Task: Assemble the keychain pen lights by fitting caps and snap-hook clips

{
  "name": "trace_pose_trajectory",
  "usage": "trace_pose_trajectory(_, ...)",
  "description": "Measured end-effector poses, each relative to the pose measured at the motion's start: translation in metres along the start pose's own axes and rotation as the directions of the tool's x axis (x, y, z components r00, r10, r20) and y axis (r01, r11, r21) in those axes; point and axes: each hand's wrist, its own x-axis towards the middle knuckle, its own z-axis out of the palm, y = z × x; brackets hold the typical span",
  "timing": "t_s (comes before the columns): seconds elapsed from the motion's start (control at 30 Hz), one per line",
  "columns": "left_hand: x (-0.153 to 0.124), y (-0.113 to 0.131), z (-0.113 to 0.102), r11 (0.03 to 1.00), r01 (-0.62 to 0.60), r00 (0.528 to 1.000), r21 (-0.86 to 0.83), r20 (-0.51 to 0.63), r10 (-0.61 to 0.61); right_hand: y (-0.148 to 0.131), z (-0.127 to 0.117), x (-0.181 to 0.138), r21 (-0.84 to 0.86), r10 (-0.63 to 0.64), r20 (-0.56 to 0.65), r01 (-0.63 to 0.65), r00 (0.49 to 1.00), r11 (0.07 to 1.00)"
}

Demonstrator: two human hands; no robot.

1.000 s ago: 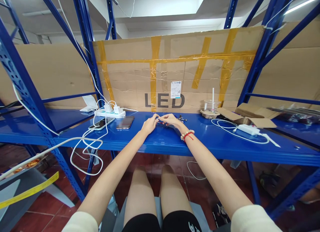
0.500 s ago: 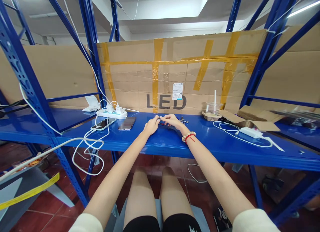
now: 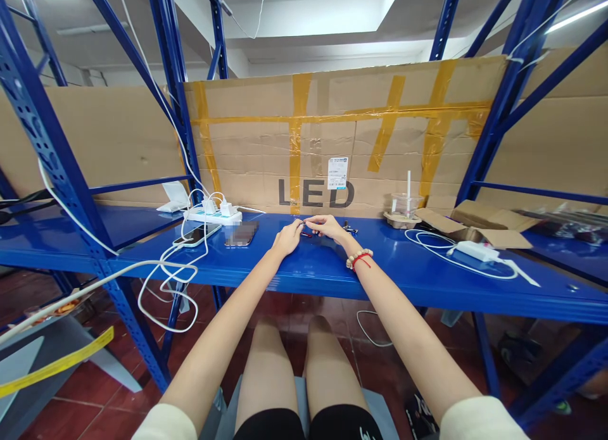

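Stretching forward and inward, the left hand (image 3: 287,239) and right hand (image 3: 329,226) meet over the blue table (image 3: 384,247), fingertips bunched; whether they clamp something small, I cannot tell.

Blue metal shelving (image 3: 165,35), taped cardboard panel (image 3: 256,155), red tiled floor (image 3: 104,408), white ceiling (image 3: 304,6), lit tube light (image 3: 577,17)

The item (image 3: 303,224) at the fingers (image 3: 316,221) is indistinct.
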Motion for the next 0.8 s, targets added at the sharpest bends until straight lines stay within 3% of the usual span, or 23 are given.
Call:
trace_pose_trajectory(0.37,0.0,-0.0018,0.0026,0.996,-0.039,0.999,-0.079,0.009,0.039,0.0002,-0.0005,-0.0003,0.018,0.025,0.0,-0.025,1.0,1.0)
trace_pose_trajectory(0.57,-0.0046,-0.0007,0.0013,0.993,-0.06,0.998,-0.101,0.023,0.062,0.0042,-0.0021,0.0005,0.003,-0.009,0.059,0.009,0.998,1.0)
trace_pose_trajectory(0.8,-0.0058,-0.001,-0.0001,0.988,-0.098,0.994,-0.121,0.027,0.102,0.0039,-0.0011,0.0005,-0.024,-0.061,0.04,0.062,0.997,0.998)
